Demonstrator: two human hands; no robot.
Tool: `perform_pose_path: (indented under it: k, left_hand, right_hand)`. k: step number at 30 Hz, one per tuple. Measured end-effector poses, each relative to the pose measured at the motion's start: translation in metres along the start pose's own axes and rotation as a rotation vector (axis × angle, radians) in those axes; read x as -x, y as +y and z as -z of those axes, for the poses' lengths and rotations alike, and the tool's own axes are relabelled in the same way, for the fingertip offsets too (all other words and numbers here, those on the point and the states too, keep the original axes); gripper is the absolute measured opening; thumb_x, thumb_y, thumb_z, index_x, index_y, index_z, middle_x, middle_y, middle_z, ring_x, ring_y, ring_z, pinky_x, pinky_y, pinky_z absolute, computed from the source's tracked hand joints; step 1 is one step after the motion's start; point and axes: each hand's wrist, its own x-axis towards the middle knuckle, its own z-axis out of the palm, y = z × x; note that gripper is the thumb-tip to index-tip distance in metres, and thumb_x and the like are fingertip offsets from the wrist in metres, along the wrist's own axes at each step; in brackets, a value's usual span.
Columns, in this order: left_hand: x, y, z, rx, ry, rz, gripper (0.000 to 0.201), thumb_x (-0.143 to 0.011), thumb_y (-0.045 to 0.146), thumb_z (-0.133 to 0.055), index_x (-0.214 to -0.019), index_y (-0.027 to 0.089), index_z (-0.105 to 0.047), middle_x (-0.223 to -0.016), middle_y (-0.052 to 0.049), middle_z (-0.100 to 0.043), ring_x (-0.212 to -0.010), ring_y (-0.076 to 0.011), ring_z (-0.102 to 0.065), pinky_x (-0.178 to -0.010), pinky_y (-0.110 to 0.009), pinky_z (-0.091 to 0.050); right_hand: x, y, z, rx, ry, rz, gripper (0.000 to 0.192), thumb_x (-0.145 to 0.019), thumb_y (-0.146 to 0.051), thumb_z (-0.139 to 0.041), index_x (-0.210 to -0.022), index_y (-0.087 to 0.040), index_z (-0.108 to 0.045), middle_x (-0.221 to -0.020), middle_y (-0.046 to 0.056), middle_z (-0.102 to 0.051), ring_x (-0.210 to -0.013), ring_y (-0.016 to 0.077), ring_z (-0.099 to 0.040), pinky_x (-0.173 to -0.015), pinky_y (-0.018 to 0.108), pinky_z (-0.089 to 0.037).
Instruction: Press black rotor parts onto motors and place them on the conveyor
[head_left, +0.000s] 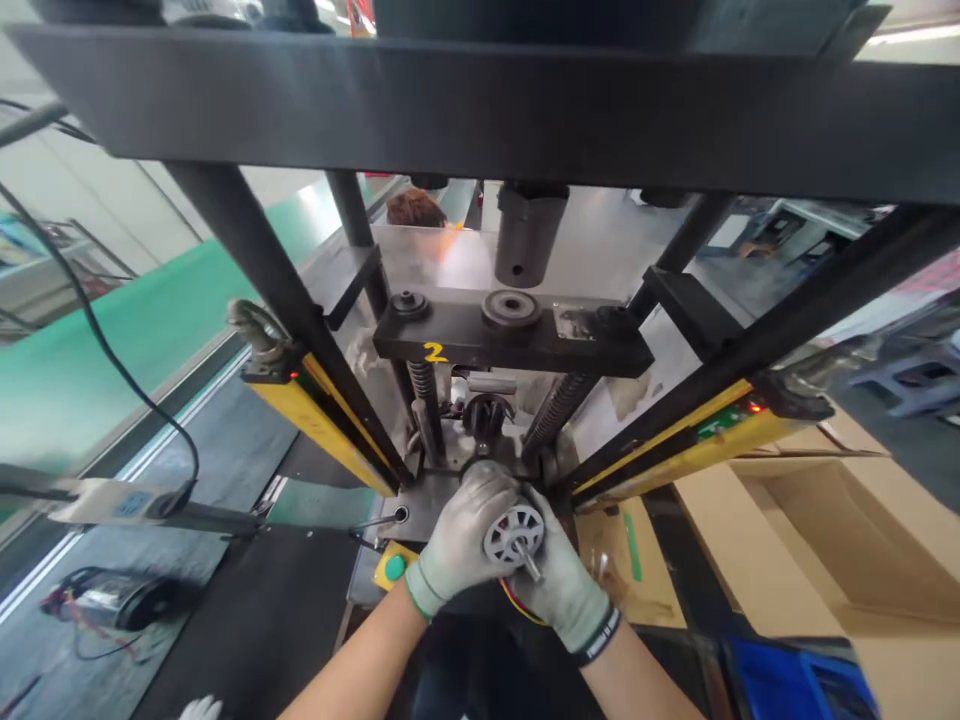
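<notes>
Both of my gloved hands hold a small electric motor point(514, 537) with a spoked grey end cap and a steel shaft pointing toward me. My left hand point(463, 535) wraps its left side and top. My right hand point(564, 578) cups it from the right and below, where red and yellow wires hang out. The motor is just in front of a black press frame point(480, 110). Behind my hands, another dark motor point(484, 415) sits in the press fixture under a black plate point(510, 340) marked with a yellow 2.
Yellow light-curtain bars point(322, 425) point(675, 445) flank the press opening. A round green button point(395, 567) sits at the lower left of the base. Cardboard boxes point(817, 540) and a blue crate point(795, 680) stand right. A conveyor point(97, 340) and a motor point(120, 600) lie left.
</notes>
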Motion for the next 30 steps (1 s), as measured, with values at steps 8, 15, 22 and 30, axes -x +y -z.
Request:
perform_pose_path:
  k: [8, 15, 22, 30]
  left_hand:
    - [-0.001, -0.051, -0.012, 0.03, 0.053, 0.245, 0.078, -0.066, 0.026, -0.089, -0.139, 0.024, -0.06, -0.145, -0.015, -0.067, -0.138, -0.0353, -0.064, -0.118, -0.057, -0.055]
    - [-0.023, -0.048, 0.009, 0.159, -0.039, 0.382, 0.084, -0.058, 0.02, -0.084, -0.138, 0.023, -0.061, -0.143, -0.013, -0.069, -0.136, -0.0339, -0.065, -0.121, -0.053, -0.052]
    - [-0.044, -0.02, 0.004, 0.181, 0.299, 0.717, 0.079, -0.074, 0.03, -0.087, -0.146, 0.021, -0.055, -0.149, -0.014, -0.065, -0.141, -0.0347, -0.061, -0.124, -0.056, -0.047]
    - [-0.034, 0.015, -0.019, 0.394, 0.474, 0.988, 0.064, -0.096, 0.046, -0.069, -0.151, 0.02, -0.049, -0.151, -0.017, -0.063, -0.141, -0.0291, -0.061, -0.121, -0.047, -0.051]
  right_hand:
    - [-0.056, -0.012, -0.02, -0.064, 0.033, 0.036, 0.031, -0.101, -0.04, -0.06, -0.108, -0.016, -0.079, -0.109, 0.005, -0.082, -0.104, 0.02, -0.075, -0.095, 0.034, -0.062]
    - [-0.063, -0.002, -0.025, -0.098, 0.029, 0.141, 0.03, -0.094, -0.047, -0.066, -0.103, -0.021, -0.079, -0.109, 0.003, -0.082, -0.101, 0.0193, -0.074, -0.099, 0.035, -0.062]
    - [-0.065, -0.022, -0.065, -0.142, -0.09, 0.143, 0.03, -0.102, -0.039, -0.052, -0.107, -0.023, -0.077, -0.115, 0.003, -0.08, -0.112, 0.0187, -0.071, -0.104, 0.035, -0.059]
    - [-0.07, -0.022, -0.069, -0.058, -0.194, 0.036, 0.016, -0.093, -0.032, -0.066, -0.098, -0.02, -0.075, -0.091, 0.003, -0.077, -0.098, 0.0212, -0.07, -0.098, 0.039, -0.06]
